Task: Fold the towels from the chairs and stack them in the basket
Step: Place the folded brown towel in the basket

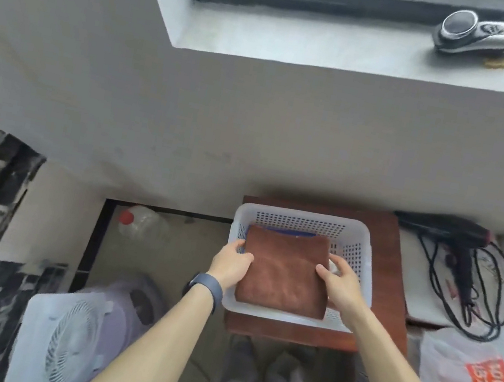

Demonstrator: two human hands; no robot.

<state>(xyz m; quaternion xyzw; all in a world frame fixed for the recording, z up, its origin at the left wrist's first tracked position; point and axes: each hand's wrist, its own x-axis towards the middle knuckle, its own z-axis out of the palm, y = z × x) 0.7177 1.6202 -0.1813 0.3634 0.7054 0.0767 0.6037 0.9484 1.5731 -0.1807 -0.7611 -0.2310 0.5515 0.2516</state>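
Reaches both bare forearms forward and down into a white perforated basket (303, 215) on a small brown table (392, 283). Holds a folded brown towel (285, 271) flat inside it. Grips each side edge, left hand (231, 263) and right hand (340, 282), thumbs on top and fingers curled around the edges.

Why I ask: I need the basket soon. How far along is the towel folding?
Done: the brown towel is folded and lies in the white basket, over a blue cloth edge peeking out at the far side, likely an earlier towel. In hand: the left hand and right hand hold its side edges. Left: releasing it; no chairs are in view, so remaining towels cannot be counted.
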